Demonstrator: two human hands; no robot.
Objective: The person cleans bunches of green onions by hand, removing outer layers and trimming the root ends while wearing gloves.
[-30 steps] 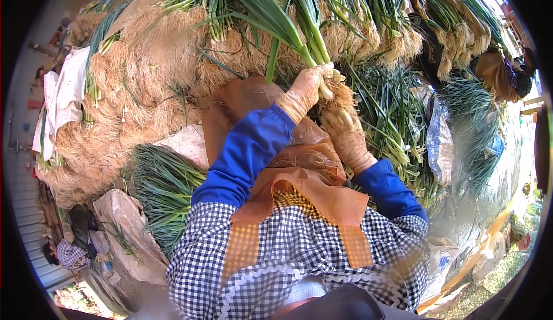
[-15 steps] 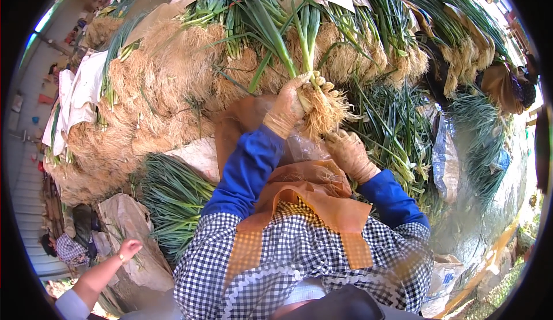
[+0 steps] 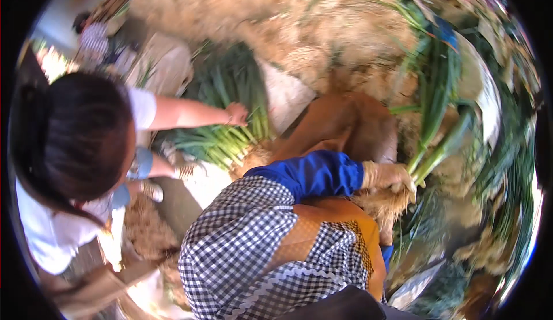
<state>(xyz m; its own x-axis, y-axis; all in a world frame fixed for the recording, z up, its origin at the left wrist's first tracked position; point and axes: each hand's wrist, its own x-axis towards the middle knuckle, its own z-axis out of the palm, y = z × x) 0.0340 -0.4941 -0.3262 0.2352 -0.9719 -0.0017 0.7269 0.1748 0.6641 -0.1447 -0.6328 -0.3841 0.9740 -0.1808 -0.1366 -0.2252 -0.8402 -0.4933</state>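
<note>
My left hand (image 3: pixel 387 176), in a tan glove, is closed around a small bunch of green onions (image 3: pixel 427 141). Their green leaves point up and away, and the pale stringy roots (image 3: pixel 377 203) hang below my fist, over my lap. My right hand (image 3: pixel 389 226) lies just under the roots, mostly covered by them and by my left arm, so its fingers do not show. On my left, another person's bare hand (image 3: pixel 237 114) touches a big pile of green onions (image 3: pixel 222 92).
Another person (image 3: pixel 86 141) in a white top leans in at the left. Heaps of rooted onions (image 3: pixel 276 14) spread across the far side. More green leaves (image 3: pixel 512 187) lie along the right. A pale sack (image 3: pixel 285 95) sits beside the left pile.
My view has swung to the left, bringing the other person into sight, with their hand now at the pile. My left hand still holds the bunch; my right hand has become largely hidden.
</note>
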